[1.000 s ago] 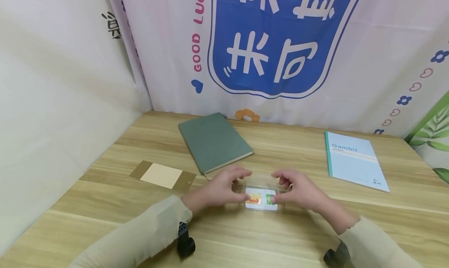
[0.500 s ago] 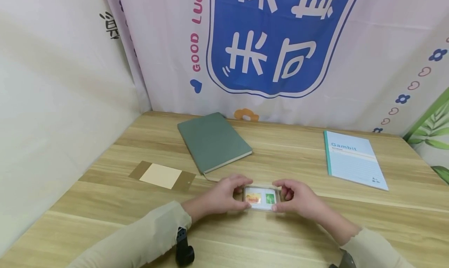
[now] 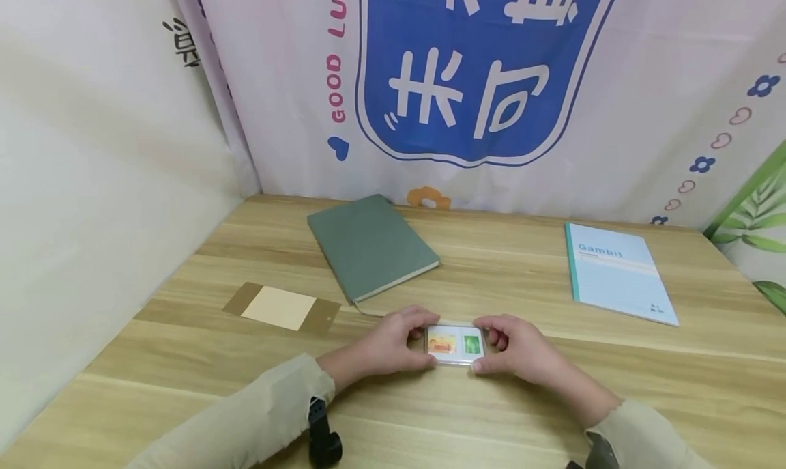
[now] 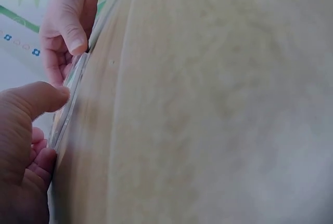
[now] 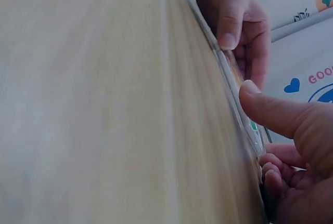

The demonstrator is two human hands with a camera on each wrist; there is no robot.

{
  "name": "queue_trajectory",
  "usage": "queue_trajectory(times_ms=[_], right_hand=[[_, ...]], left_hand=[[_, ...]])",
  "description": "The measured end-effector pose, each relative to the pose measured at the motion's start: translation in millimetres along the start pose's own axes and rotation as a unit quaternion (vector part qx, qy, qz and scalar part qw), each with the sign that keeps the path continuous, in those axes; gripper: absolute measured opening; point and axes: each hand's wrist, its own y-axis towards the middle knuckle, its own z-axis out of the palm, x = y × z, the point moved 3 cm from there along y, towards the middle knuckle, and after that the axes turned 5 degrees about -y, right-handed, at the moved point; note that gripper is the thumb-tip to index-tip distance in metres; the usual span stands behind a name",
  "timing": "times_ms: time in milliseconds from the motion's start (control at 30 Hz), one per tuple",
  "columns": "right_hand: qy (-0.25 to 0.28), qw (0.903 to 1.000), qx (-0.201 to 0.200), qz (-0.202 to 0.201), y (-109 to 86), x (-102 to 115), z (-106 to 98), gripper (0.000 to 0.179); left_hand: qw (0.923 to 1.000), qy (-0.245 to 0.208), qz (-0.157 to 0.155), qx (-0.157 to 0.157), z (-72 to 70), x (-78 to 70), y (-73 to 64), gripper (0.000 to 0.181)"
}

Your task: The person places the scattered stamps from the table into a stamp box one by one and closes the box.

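A small, flat clear case (image 3: 458,351) lies on the table in the head view. Inside it a white card carries an orange-yellow stamp-like picture and a smaller green one. My left hand (image 3: 393,343) holds the case's left end between thumb and fingers. At the right end, my right hand (image 3: 517,346) grips it the same way, thumb on the near edge and index finger on the far edge. Both wrist views catch the case (image 4: 67,110) edge-on, low against the tabletop, with the fingers of each hand around its ends.
Behind the hands lies a dark green notebook (image 3: 373,247) with a ribbon. To the left is a brown strip with a cream panel (image 3: 279,307). A light blue "Gambit" notebook (image 3: 620,274) lies at the right. A printed cloth (image 3: 295,114) hangs behind the wooden table (image 3: 393,421).
A second ago a clear lid stood raised between the hands. It came down over the card, and the case now lies flat and closed, with both hands still at its ends.
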Motion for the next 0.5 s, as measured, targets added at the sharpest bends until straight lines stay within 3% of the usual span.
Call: queue_trajectory(times_ms=[267,500], right_hand=[[-0.005,1.0,0.002,0.005,0.2,4.4,1.1,0.067],[-0.017,0.9994,0.003,0.029,-0.9,10.1,4.5,0.064]], left_hand=[[0.9997,0.008,-0.023,0.008,-0.1,-0.4,-0.1,0.059],[0.9993,0.029,-0.02,0.011,2.0,-0.9,-1.9,0.057]])
